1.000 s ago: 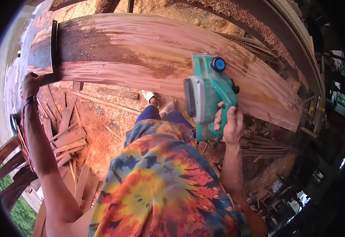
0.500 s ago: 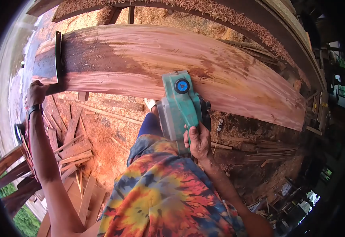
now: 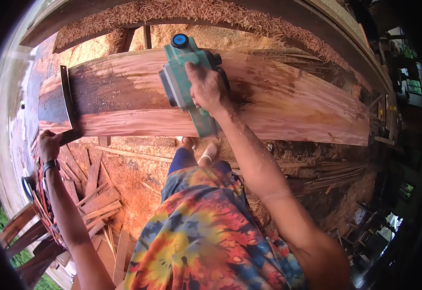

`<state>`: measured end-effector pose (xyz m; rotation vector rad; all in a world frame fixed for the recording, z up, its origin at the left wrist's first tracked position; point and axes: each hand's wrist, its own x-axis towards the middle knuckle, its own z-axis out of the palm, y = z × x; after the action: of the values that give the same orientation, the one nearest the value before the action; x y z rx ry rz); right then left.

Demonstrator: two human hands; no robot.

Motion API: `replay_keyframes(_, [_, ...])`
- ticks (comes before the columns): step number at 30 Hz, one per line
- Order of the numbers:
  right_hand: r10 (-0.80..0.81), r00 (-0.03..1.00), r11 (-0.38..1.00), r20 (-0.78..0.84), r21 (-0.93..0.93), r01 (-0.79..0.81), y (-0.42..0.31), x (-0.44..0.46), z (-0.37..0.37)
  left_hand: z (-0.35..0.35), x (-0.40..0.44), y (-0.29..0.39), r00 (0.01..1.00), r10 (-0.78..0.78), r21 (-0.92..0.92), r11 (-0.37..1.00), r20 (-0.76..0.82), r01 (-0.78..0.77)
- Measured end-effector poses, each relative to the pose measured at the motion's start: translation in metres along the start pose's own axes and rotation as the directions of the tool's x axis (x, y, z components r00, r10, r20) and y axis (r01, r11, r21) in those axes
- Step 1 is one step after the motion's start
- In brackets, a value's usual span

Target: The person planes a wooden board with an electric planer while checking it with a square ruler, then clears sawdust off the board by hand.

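Clock directions are read over the head view, twelve at the top. The electric planer (image 3: 184, 89), green with a blue-topped knob (image 3: 179, 40), lies across the broad plank (image 3: 293, 104) at about eleven o'clock. In this view its knob end overlaps the plank's far edge and its opposite end reaches the near edge; whether its sole touches the wood cannot be told. The right hand (image 3: 207, 90) grips it from above, fingers closed on the handle.

At nine o'clock, the left hand (image 3: 50, 145) has its fingers closed on the near end of the L-shaped metal piece (image 3: 67, 96), whose long arm crosses the plank near its left end. A shorter stretch of plank separates this piece from the planer; a longer, open stretch runs from the planer towards three o'clock, ending in a nearly straight edge.

Beyond the far edge, towards twelve, a gap separates the plank from a beam (image 3: 278, 26) bordered by curled shavings (image 3: 196, 12). Wood offcuts (image 3: 100, 200) lie towards eight; the person's feet (image 3: 208, 154) show just below the near edge.
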<state>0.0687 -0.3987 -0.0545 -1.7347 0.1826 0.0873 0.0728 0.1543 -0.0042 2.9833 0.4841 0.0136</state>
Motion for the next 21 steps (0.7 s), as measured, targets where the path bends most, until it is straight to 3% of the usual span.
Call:
replay_keyframes(3, [-0.027, 0.987, 0.999, 0.16, 0.048, 0.02, -0.01, 0.018, -0.006, -0.002, 0.0, 0.003, 1.0, 0.011, 0.032, 0.999, 0.023, -0.012])
replay_keyframes(6, [0.029, 0.955, 0.976, 0.294, 0.198, -0.091, -0.008, -0.009, -0.022, 0.002, 0.008, -0.006, 0.999, 0.015, 0.025, 1.0, 0.04, -0.016])
replay_keyframes(10, [0.118, 0.98, 0.992, 0.159, -0.055, -0.111, -0.001, -0.092, -0.046, 0.004, 0.007, 0.0, 1.0, -0.001, 0.088, 0.996, 0.023, -0.001])
replay_keyframes(14, [0.169, 0.976, 0.985, 0.135, -0.071, -0.16, 0.023, -0.198, -0.067, -0.001, 0.0, 0.014, 1.0, -0.017, 0.101, 0.995, 0.015, 0.015])
replay_keyframes(21, [0.173, 0.978, 0.984, 0.113, -0.059, -0.167, 0.017, -0.185, -0.061, -0.004, -0.003, 0.019, 0.998, -0.059, 0.109, 0.992, 0.009, 0.057])
